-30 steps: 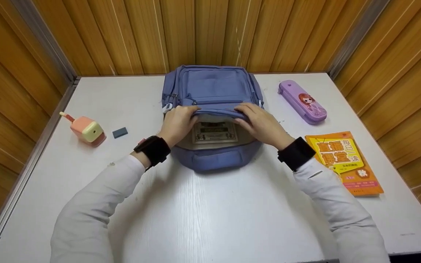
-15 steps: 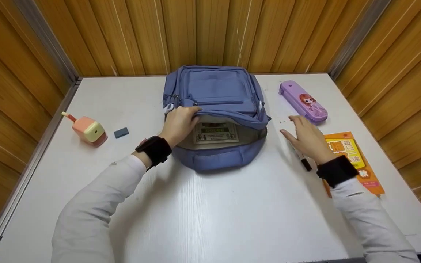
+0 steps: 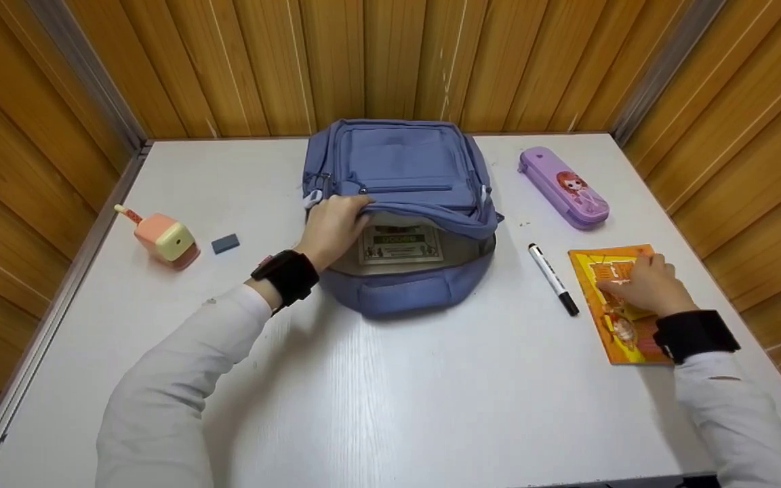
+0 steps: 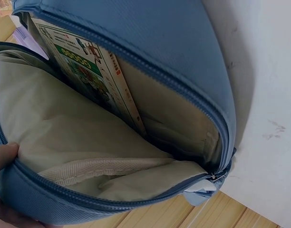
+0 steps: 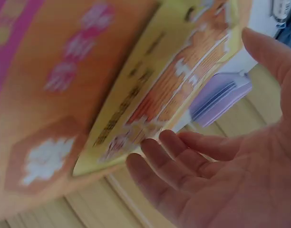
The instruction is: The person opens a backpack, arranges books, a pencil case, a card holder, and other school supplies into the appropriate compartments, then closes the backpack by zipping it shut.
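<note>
A blue backpack (image 3: 401, 159) lies on the table with its main compartment unzipped. A book with a green label (image 4: 81, 64) lies inside, against the pale lining. My left hand (image 3: 331, 229) pinches the upper edge of the opening between thumb and fingers and holds it raised. On the right, my right hand (image 3: 651, 286) is over an orange and yellow book (image 3: 624, 339), covering part of its cover. In the right wrist view its thumb and fingers are spread apart, with the fingertips (image 5: 135, 162) close to the cover's edge.
A white marker with a black cap (image 3: 553, 279) lies between the backpack and the orange book. Behind it is a purple pencil case (image 3: 562, 186). At left are a pink and yellow pencil sharpener (image 3: 165, 238) and a dark eraser (image 3: 226, 244). Wood-look panels (image 3: 390, 64) enclose the table.
My right hand has let go of the backpack's edge and moved right to the orange book, uncovering the marker. The opening's right side sagged. My left hand keeps its hold.
</note>
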### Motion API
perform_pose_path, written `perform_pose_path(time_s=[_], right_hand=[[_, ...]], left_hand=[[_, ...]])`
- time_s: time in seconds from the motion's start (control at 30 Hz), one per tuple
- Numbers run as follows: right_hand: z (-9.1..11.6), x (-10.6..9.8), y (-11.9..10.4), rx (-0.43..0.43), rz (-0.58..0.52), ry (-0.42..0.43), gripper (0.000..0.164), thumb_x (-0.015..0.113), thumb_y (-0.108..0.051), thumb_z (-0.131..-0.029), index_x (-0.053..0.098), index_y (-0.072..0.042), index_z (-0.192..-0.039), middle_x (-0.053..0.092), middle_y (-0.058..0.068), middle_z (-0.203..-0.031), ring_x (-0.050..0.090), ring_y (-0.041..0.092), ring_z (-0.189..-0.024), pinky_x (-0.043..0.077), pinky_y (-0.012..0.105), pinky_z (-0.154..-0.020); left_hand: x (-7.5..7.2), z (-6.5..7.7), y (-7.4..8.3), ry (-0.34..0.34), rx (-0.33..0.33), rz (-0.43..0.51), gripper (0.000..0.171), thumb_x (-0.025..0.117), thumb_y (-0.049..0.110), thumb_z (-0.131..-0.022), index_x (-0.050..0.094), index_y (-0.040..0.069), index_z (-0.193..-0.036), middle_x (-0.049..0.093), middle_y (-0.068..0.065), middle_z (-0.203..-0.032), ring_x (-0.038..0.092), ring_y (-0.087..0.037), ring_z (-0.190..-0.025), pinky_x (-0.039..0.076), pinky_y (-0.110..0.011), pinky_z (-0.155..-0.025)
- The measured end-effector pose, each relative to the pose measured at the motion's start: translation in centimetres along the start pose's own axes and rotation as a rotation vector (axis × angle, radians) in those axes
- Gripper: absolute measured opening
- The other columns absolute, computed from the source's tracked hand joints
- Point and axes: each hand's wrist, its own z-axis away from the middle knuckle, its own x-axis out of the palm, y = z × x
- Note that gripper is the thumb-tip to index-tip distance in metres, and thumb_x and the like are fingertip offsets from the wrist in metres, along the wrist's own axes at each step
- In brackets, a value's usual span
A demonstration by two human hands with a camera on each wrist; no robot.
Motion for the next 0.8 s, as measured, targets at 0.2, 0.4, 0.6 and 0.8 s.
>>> perform_pose_path(time_s=[0.2, 0.4, 0.6, 0.8], right_hand=[[0.0, -0.3, 1.9, 0.119, -0.043, -0.134, 0.125, 0.048, -0.078, -0.092, 0.022, 0.036, -0.134, 0.029, 0.049, -0.118, 0.034, 0.056, -0.104, 0.045, 0.065, -0.09], [0.2, -1.0, 3.2, 0.146, -0.057, -0.223, 0.125, 0.043, -0.082, -0.09, 0.026, 0.034, -0.133, 0.032, 0.042, -0.109, 0.04, 0.053, -0.1, 0.047, 0.053, -0.082], [0.4, -1.9, 4.5, 0.16, -0.114, -0.328, 0.117, 0.043, -0.08, -0.091, 0.035, 0.031, -0.129, 0.047, 0.033, -0.099, 0.055, 0.037, -0.088, 0.048, 0.035, -0.07], [-0.2, -2.1, 5.7, 0.179, -0.178, -0.393, 0.112, 0.045, -0.079, -0.092, 0.041, 0.027, -0.126, 0.053, 0.013, -0.086, 0.056, 0.023, -0.083, 0.043, 0.029, -0.068]], left_hand=[[0.1, 0.0, 0.0, 0.001, 0.01, -0.002, 0.026, 0.064, 0.014, -0.099, 0.073, 0.012, -0.123, 0.078, -0.013, -0.114, 0.076, -0.036, -0.101, 0.061, -0.054, -0.083], [0.2, 0.1, -0.1, 0.007, 0.016, -0.004, 0.026, 0.065, 0.012, -0.098, 0.073, 0.011, -0.123, 0.079, -0.013, -0.113, 0.076, -0.036, -0.101, 0.061, -0.053, -0.083], [0.3, 0.1, -0.1, -0.002, 0.015, -0.003, 0.025, 0.065, 0.013, -0.099, 0.073, 0.01, -0.122, 0.078, -0.013, -0.114, 0.076, -0.036, -0.102, 0.061, -0.053, -0.084], [0.2, 0.1, -0.1, -0.003, 0.005, 0.0, 0.024, 0.065, 0.014, -0.099, 0.074, 0.011, -0.121, 0.079, -0.013, -0.113, 0.076, -0.037, -0.101, 0.061, -0.054, -0.084]])
